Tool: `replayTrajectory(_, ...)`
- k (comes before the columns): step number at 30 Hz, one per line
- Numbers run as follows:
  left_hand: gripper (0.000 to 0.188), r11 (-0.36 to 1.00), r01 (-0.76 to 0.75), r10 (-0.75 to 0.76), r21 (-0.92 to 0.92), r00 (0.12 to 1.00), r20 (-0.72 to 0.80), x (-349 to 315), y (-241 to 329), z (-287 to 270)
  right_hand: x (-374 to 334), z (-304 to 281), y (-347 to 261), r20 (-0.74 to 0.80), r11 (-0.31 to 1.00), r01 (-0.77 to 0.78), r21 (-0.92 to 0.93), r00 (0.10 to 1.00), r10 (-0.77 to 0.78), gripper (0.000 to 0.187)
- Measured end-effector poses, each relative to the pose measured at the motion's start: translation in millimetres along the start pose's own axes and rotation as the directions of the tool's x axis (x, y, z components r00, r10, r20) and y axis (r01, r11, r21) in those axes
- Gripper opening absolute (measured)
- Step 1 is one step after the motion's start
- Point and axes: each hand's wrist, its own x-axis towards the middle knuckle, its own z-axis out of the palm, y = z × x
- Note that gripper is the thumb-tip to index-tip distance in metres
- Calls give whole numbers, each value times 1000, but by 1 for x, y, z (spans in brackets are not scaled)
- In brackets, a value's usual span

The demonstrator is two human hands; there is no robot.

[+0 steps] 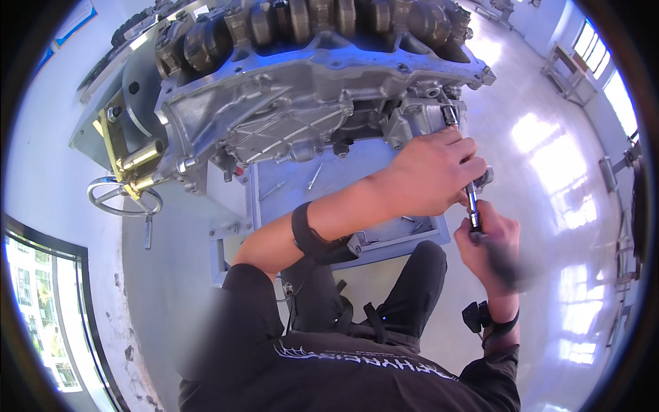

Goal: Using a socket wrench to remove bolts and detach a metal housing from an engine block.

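Left of the grey cast-metal engine block (288,127), a round silver handwheel (129,191) on a brass-coloured bracket (114,147), jutting past the block's edge and taking up room there. Along the block's top, a row of dark brown crankshaft lobes (300,24). Beneath the block, a rectangular grey metal tray (353,175) with a raised rim; scattered inside, small silver bolts (316,176). Crossing below the block and hiding part of the tray, the bare left forearm (343,209) with a black wristband (301,230). At the block's right end, left hand (439,172) curled narrowly around a slim shiny metal bar (471,196), upper end reaching the block's corner, exact contact unclear. Lower down, right hand (494,237) gripping the bar's dark lower end; beside it, a dark blur, too smeared to name. Right of the block, wide pale glossy floor (528,185), roomy for elbows.
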Motion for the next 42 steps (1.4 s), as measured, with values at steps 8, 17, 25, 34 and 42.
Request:
replayTrajectory(8, 32, 995, -89, 92, 53, 994, -52, 0, -4, 3, -4, 13, -8, -34, 956, 6, -292, 999, -16, 40)
replayTrajectory(17, 26, 996, -61, 63, 60, 997, -40, 9, -2, 12, -2, -1, 0, 61, 897, -282, 340, 959, 278, 26)
replayTrajectory(25, 23, 999, 1, -3, 33, 999, 33, 16, 2, 8, -1, -4, 3, 97, 881, -316, 352, 949, 301, 21)
replayTrajectory(34, 18, 998, 47, -49, 40, 998, 48, 15, 4, 2, -4, 1, 30, 602, -123, -590, 798, 766, 228, 45)
replayTrajectory(42, 16, 1000, -12, 12, 16, 1000, 18, 15, 2, 7, -18, 30, 40, 581, -795, -408, 450, 810, -87, 32)
